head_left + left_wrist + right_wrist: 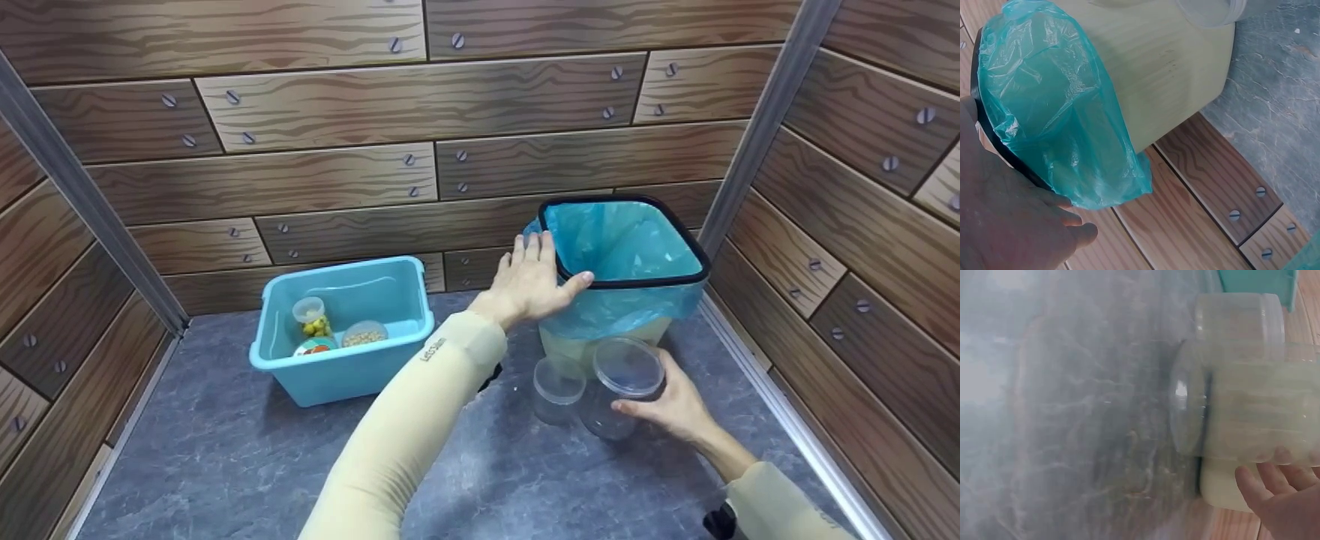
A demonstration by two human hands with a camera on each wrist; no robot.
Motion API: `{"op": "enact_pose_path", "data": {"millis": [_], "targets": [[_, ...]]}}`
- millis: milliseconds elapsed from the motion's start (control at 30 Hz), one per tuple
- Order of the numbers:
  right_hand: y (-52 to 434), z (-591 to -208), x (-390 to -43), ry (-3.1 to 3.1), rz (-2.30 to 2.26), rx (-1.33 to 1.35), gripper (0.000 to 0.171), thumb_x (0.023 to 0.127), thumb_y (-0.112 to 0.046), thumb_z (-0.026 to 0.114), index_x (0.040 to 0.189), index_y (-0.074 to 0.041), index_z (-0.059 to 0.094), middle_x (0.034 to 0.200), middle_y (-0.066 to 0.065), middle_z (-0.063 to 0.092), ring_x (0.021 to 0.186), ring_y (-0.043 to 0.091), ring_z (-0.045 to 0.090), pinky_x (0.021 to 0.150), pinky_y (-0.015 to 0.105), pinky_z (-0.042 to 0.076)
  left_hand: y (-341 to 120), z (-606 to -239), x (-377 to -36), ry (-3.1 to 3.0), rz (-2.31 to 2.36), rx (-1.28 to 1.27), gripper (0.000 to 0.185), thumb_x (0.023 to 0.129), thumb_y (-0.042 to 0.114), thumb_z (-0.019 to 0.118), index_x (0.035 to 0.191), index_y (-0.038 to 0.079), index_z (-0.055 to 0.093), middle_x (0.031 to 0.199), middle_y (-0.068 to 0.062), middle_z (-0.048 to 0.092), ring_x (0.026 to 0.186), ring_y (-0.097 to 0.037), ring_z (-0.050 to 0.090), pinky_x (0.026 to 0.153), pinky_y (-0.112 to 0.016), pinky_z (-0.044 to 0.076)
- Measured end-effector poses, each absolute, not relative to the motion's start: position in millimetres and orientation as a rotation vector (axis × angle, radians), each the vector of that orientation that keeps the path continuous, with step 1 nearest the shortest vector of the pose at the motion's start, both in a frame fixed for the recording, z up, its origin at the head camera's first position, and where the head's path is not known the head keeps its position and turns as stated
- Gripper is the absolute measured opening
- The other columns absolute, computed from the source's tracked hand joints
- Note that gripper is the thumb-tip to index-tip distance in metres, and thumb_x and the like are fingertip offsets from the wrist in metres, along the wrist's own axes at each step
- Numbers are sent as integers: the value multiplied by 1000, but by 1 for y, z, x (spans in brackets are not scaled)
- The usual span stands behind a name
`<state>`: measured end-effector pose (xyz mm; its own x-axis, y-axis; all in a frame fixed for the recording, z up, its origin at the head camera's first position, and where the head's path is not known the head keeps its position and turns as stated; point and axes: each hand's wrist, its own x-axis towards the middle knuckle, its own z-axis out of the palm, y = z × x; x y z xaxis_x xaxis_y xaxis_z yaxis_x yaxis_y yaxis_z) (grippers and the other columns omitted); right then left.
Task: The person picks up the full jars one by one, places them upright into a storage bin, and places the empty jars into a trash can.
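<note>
My left hand point(525, 289), its fingers extended, rests against the left side of the black rim point(686, 240) of a pale trash bin point(566, 343). A translucent blue bag point(637, 240) lines the bin and folds out over the rim, also seen in the left wrist view point(1067, 129). With the right hand point(679, 401) I grip a tall clear plastic jar point(611, 409) by its side, just in front of the bin. Left of it stands a smaller clear jar point(556, 394) on the floor. Both jars look see-through, with nothing visible inside.
A light-blue tub point(341, 375) stands at the left. Inside it are a small container of yellow pieces point(315, 324), a round container of beige bits point(364, 334) and a colourful lid point(315, 346). Wood-patterned walls point(315, 180) enclose the grey marbled floor point(225, 465).
</note>
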<state>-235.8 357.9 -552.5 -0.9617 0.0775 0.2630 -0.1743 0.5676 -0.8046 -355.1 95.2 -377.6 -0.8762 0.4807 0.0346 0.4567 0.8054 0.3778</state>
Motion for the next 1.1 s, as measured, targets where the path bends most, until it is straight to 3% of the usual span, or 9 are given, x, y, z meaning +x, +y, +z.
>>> {"op": "enact_pose_path", "data": {"millis": [100,500,800,1100], "targets": [[357,-557,-235,-2517,1369,83,103,70,-15,108,159,-1,56,150,17,71,123,-10,56,108,11,40,95,-377,-354,2924,595,764,106,111,77,38,182,6,4,191,-19,9,180,-39,3,145,-58,15],[356,-562,-229,-2412,1459,181,100,66,-2,107,154,1,59,145,18,71,123,-11,57,108,5,37,96,-377,-354,2916,609,758,106,110,78,39,182,8,4,191,-19,8,180,-39,3,145,-60,15],[354,-547,-222,-2307,1606,219,94,68,8,100,152,4,60,128,-18,71,116,-4,66,104,10,49,96,-378,-355,2933,595,743,106,110,78,39,182,9,4,191,-19,8,180,-40,3,145,-60,15],[349,-527,-217,-2247,1732,422,89,73,17,88,154,15,51,129,-12,75,113,4,73,91,21,64,95,-377,-354,2930,584,738,106,110,79,38,182,9,4,191,-19,7,180,-40,2,145,-63,11]]}}
